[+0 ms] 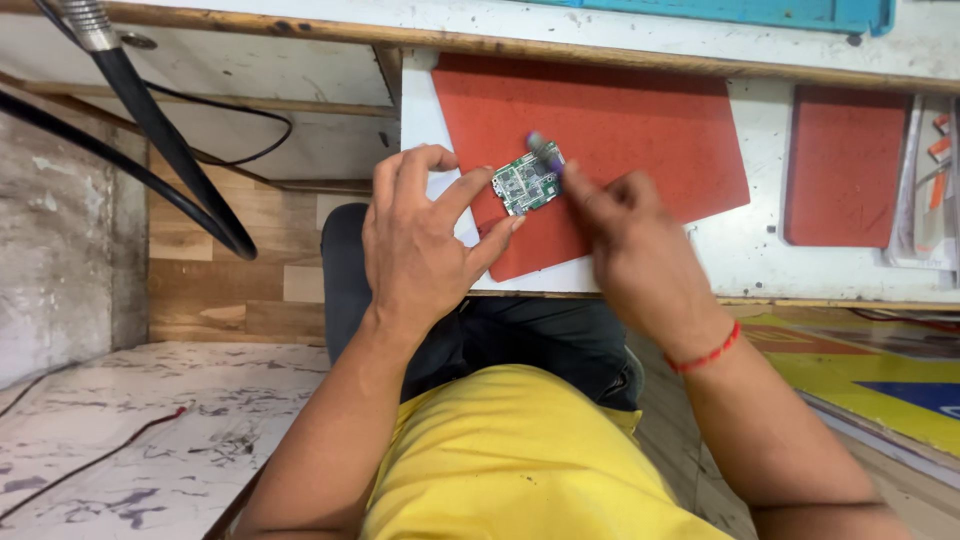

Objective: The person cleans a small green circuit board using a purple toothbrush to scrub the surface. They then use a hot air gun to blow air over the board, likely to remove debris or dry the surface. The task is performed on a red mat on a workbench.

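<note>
Currently a green circuit board (pixel 527 183) is pinched by the left hand (pixel 425 245); a blurred tool (pixel 545 152), gripped by the right hand (pixel 625 235), is worked at its two-o'clock corner, unfinished.

Left hand (pixel 425 245) palm down, fingers (pixel 478 186) spread and pinching lightly — right hand (pixel 625 240) blurred, fingers curled tight, wrist angled inward, both forearms reaching forward.

The circuit board (pixel 527 181) is small, green and roughly square, crowded with silvery parts, and it lies flat but skewed just past my left hand's (pixel 425 240) fingertips. My thumb and forefinger pinch its near edge. A blurred purple-tipped tool (pixel 545 152) in my right hand (pixel 625 235) touches its far corner.
</note>
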